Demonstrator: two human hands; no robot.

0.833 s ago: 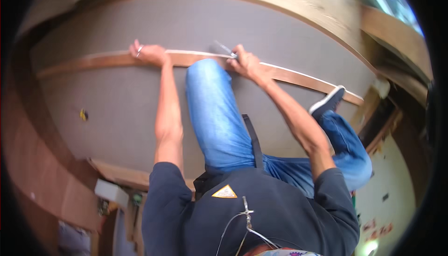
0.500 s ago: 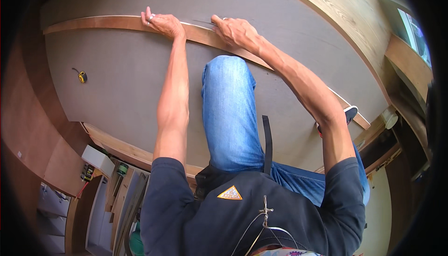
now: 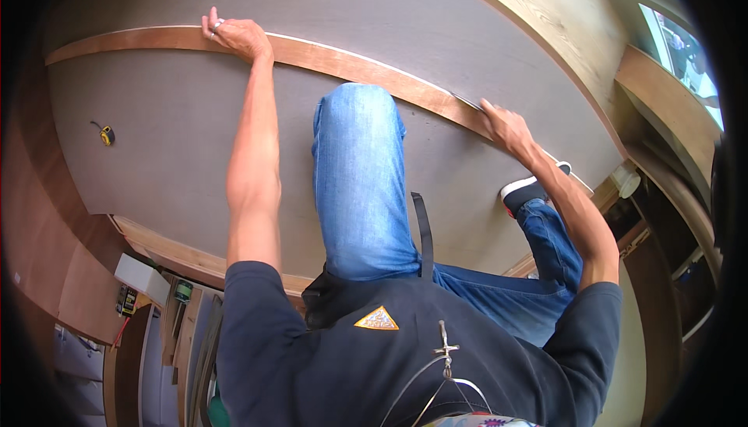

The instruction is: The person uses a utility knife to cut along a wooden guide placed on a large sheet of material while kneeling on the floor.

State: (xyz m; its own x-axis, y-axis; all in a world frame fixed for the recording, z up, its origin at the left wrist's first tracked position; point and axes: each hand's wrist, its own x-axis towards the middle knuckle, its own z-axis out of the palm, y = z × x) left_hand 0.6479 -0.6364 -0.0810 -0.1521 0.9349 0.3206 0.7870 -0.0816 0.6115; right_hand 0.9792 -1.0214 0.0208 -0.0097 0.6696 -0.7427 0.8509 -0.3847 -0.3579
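– Hands?
– My left hand [image 3: 241, 37] lies across the wooden strip [image 3: 335, 60], fingers loosely spread, gripping nothing I can see. My right hand [image 3: 510, 129] is closed round a slim tool [image 3: 466, 102], kind too small to tell, at the strip's far edge
– Why so?
– Probably the left steadies the strip, leaving the right free for the tool. My knee [image 3: 358, 107] is close beside, likely for balance
– Surface, room?
– Strip runs across a grey panel [image 3: 187, 123]. Tape measure [image 3: 107, 135] off left, well apart. Beyond: white box [image 3: 142, 279] lower left, window [image 3: 679, 57] upper right
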